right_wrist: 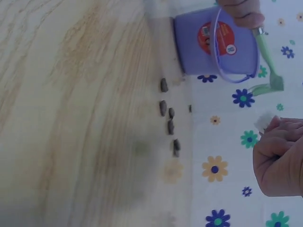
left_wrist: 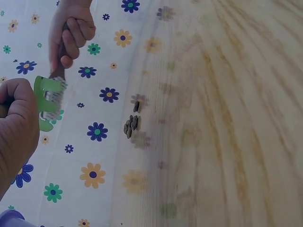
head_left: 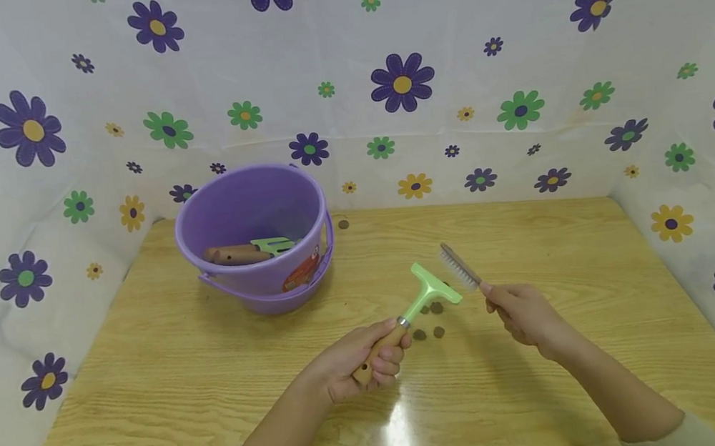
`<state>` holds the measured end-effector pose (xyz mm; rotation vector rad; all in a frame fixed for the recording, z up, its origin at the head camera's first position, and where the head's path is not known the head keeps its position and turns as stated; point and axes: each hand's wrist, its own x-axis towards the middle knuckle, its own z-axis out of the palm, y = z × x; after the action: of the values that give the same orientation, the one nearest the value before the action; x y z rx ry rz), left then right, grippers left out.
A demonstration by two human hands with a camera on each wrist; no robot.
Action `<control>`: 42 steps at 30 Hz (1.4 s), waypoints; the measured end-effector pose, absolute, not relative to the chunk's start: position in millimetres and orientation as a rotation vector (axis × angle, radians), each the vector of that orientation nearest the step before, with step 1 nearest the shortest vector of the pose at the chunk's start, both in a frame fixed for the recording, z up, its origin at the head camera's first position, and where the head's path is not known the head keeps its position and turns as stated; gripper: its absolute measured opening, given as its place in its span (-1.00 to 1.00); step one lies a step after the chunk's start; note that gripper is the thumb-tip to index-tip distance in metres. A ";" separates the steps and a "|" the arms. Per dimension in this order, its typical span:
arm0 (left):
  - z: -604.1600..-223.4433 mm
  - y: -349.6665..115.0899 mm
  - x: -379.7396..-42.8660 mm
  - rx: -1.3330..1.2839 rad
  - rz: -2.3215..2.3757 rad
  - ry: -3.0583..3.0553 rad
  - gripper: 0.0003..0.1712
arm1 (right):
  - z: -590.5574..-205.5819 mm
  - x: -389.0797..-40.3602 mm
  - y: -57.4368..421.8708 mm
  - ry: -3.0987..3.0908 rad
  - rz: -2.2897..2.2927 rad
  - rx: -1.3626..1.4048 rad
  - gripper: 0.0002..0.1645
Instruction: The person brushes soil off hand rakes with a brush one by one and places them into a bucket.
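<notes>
My left hand (head_left: 371, 362) grips the wooden handle of a small garden rake (head_left: 431, 288) with a light-green, T-shaped head. Its head is held above the table, pointing up and to the right. My right hand (head_left: 524, 311) holds a wooden brush (head_left: 458, 265) by its handle, white bristles facing the rake head. In the head view, a small gap separates bristles and rake. The left wrist view shows the bristles (left_wrist: 54, 99) overlapping the green head; contact cannot be told there. Several dark pebbles (head_left: 439, 332) lie on the table below the tools.
A purple bucket (head_left: 260, 282) stands at the back left of the wooden table (head_left: 173, 384). Inside it lie wooden-handled tools (head_left: 238, 254), one with a green head. Another pebble (head_left: 343, 224) lies right of the bucket. Flower-patterned cloth (head_left: 341, 52) hangs around the table's back and sides.
</notes>
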<state>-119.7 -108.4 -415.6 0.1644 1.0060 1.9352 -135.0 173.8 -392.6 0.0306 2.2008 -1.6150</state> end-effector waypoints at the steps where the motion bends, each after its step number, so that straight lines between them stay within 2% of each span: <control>1: -416.0 -108.4 -119.7 0.164 1.937 1.005 -0.64 | -389.7 -133.7 172.1 2.253 -1.602 0.020 -0.53; 8: -417.5 -106.8 -119.6 0.161 1.950 0.981 -0.63 | -373.1 -114.1 157.0 2.693 -1.345 -0.121 -0.47; 17: -415.4 -104.6 -119.8 0.108 1.955 0.969 -0.64 | -373.0 -94.3 137.8 3.202 -0.874 -0.682 -0.64; 25: -415.7 -105.0 -117.9 0.051 1.977 0.962 -0.63 | -376.7 -91.6 126.2 3.297 -0.777 -1.039 -0.40; 33: -414.7 -103.3 -117.2 0.072 1.973 0.971 -0.63 | -379.9 -90.7 119.8 3.296 -0.660 -1.110 -0.25; 42: -413.4 -100.5 -116.7 0.081 1.962 0.972 -0.62 | -384.3 -90.5 121.1 3.325 -0.590 -1.075 -0.25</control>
<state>-116.7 -100.5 -413.4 0.0807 0.9720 1.9625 -90.5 121.1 -384.3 -1.0755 3.3250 -0.5903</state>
